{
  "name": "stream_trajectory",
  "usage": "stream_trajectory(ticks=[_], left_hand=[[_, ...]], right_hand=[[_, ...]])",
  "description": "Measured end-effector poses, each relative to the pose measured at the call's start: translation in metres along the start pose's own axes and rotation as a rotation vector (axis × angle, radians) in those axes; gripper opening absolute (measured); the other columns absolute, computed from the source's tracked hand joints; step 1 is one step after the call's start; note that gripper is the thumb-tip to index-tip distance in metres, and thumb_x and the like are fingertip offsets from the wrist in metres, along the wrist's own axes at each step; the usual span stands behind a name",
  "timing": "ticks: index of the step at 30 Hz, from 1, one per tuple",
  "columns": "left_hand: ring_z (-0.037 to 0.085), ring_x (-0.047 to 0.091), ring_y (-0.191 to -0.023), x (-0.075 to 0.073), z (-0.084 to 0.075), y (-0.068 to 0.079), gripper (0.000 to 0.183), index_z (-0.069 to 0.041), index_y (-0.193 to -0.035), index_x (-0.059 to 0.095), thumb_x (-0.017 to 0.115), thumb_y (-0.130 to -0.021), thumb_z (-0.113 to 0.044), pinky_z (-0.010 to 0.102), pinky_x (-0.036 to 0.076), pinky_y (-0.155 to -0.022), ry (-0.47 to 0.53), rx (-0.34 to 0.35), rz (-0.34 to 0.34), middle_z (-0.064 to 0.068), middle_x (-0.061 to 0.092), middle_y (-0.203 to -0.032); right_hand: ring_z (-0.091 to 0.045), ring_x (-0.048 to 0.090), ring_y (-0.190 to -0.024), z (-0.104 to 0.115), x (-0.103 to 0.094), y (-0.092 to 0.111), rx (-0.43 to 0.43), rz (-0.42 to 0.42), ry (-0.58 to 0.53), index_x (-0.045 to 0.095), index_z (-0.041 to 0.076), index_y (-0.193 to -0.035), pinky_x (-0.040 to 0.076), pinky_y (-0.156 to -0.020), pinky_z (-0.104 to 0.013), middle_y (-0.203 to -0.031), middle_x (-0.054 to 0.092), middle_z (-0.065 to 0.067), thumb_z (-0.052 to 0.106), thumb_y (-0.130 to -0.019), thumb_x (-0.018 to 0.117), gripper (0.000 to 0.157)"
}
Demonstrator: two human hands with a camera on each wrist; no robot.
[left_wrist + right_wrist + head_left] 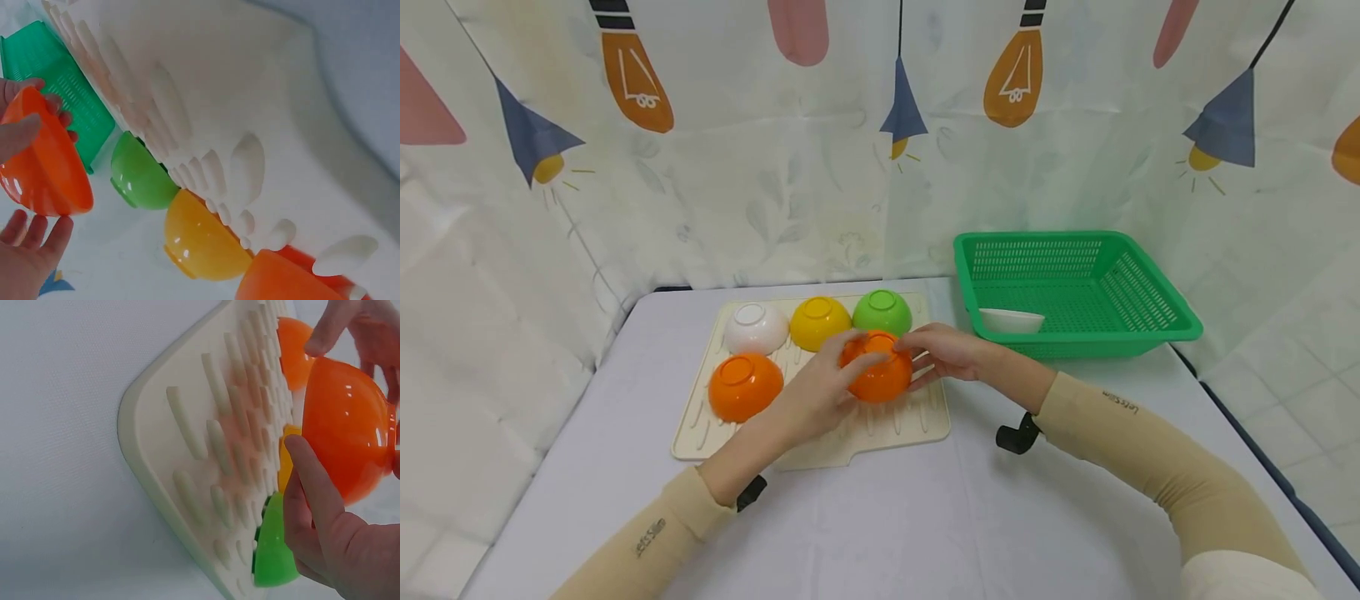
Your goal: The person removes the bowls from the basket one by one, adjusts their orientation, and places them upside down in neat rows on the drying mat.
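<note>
Both hands hold an orange bowl (pixel 880 379), bottom up, just above a cream drying mat (pixel 820 454). My left hand (pixel 823 387) grips its left side, thumb and fingers spread over the wall. On the right side, my right hand (pixel 951 352) holds it, the thumb near the rim in the right wrist view. A second orange bowl (pixel 745 390) sits upside down on the mat at the left. Behind, in a row, stand an upturned white bowl (pixel 756 329), a yellow bowl (pixel 820 325) and a green bowl (pixel 882 312).
A green plastic basket (pixel 1082 343) stands at the back right of the table, with a white bowl (pixel 1011 322) inside. A white cloth (pixel 895 533) covers the table. A printed curtain (pixel 715 192) hangs close behind the mat and basket.
</note>
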State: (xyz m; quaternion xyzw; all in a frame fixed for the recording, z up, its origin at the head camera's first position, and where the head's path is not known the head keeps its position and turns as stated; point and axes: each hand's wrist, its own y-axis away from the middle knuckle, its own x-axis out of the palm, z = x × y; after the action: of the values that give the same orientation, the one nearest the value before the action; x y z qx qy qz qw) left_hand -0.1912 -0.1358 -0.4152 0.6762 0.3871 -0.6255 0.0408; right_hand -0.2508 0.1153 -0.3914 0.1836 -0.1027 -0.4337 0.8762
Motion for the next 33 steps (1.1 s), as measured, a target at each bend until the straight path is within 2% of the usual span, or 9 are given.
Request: stream_trajectory(ticks=[3,5,9,12,15,18,21,26,33], left_hand=[[0.043,0.045,-0.132,0.0,0.004,0.002,0.082,-0.021,-0.148,0.045,0.089,-0.08,-0.006,0.051,0.053,-0.099,0.094,-0.152,0.041,0.022,0.029,-0.154],[0.043,0.043,-0.134,0.001,0.007,0.003,0.084,-0.022,-0.15,0.043,0.09,-0.081,-0.013,0.053,0.052,-0.1,0.135,-0.209,0.061,0.022,0.028,-0.155],[0.042,0.042,-0.136,0.001,0.011,0.004,0.083,-0.022,-0.153,0.044,0.089,-0.083,-0.018,0.054,0.05,-0.103,0.166,-0.214,0.07,0.023,0.031,-0.154],[0.042,0.043,-0.135,0.002,0.012,0.004,0.082,-0.022,-0.152,0.047,0.09,-0.082,-0.018,0.054,0.049,-0.103,0.168,-0.211,0.048,0.023,0.034,-0.152],[0.042,0.046,-0.132,0.0,0.013,0.005,0.082,-0.023,-0.151,0.048,0.091,-0.08,-0.019,0.055,0.049,-0.103,0.168,-0.241,0.025,0.023,0.036,-0.151],[0.043,0.049,-0.13,-0.002,0.013,0.007,0.083,-0.025,-0.151,0.047,0.091,-0.081,-0.02,0.056,0.048,-0.104,0.176,-0.291,0.023,0.022,0.036,-0.152],[0.044,0.051,-0.128,-0.005,0.012,0.008,0.084,-0.027,-0.152,0.045,0.09,-0.081,-0.019,0.057,0.048,-0.103,0.184,-0.328,0.033,0.021,0.036,-0.152],[0.044,0.052,-0.127,-0.008,0.014,0.012,0.087,-0.025,-0.153,0.044,0.091,-0.081,-0.021,0.058,0.047,-0.104,0.18,-0.35,0.057,0.022,0.038,-0.151],[0.04,0.054,-0.124,-0.012,0.024,0.021,0.088,-0.026,-0.153,0.043,0.092,-0.08,-0.023,0.057,0.048,-0.103,0.169,-0.388,0.078,0.018,0.041,-0.145]], right_hand=[[-0.031,0.064,-0.105,0.001,0.001,0.001,0.004,-0.026,0.014,0.056,-0.007,-0.126,0.059,-0.087,-0.046,-0.12,0.06,-0.017,0.022,-0.102,0.056,0.038],[-0.032,0.063,-0.107,0.001,0.002,0.001,0.012,-0.044,0.015,0.049,-0.007,-0.131,0.059,-0.087,-0.046,-0.125,0.057,-0.018,0.022,-0.102,0.056,0.041],[-0.034,0.061,-0.111,0.002,0.005,0.001,0.018,-0.074,0.025,0.04,-0.004,-0.137,0.06,-0.086,-0.046,-0.132,0.051,-0.02,0.022,-0.102,0.057,0.047],[-0.035,0.061,-0.114,0.001,0.006,0.0,0.001,-0.081,0.045,0.04,-0.003,-0.138,0.06,-0.086,-0.044,-0.135,0.051,-0.021,0.023,-0.103,0.058,0.048],[-0.034,0.06,-0.118,0.0,0.006,0.0,-0.05,-0.061,0.087,0.04,-0.003,-0.141,0.059,-0.088,-0.044,-0.14,0.049,-0.02,0.022,-0.102,0.062,0.052],[-0.033,0.059,-0.122,-0.002,0.004,0.001,-0.121,-0.033,0.197,0.04,-0.003,-0.147,0.058,-0.092,-0.042,-0.148,0.045,-0.017,0.017,-0.096,0.071,0.062],[-0.031,0.057,-0.127,-0.006,0.005,0.0,-0.188,-0.04,0.37,0.041,0.0,-0.149,0.057,-0.094,-0.039,-0.152,0.043,-0.013,0.015,-0.089,0.08,0.073],[-0.032,0.056,-0.128,-0.01,0.013,-0.006,-0.316,-0.102,0.611,0.049,-0.001,-0.145,0.057,-0.093,-0.035,-0.146,0.049,-0.013,0.013,-0.083,0.086,0.073],[-0.024,0.057,-0.123,-0.011,0.025,-0.021,-0.465,-0.096,0.717,0.05,0.0,-0.147,0.053,-0.099,-0.035,-0.138,0.059,-0.008,0.007,-0.083,0.087,0.074]])
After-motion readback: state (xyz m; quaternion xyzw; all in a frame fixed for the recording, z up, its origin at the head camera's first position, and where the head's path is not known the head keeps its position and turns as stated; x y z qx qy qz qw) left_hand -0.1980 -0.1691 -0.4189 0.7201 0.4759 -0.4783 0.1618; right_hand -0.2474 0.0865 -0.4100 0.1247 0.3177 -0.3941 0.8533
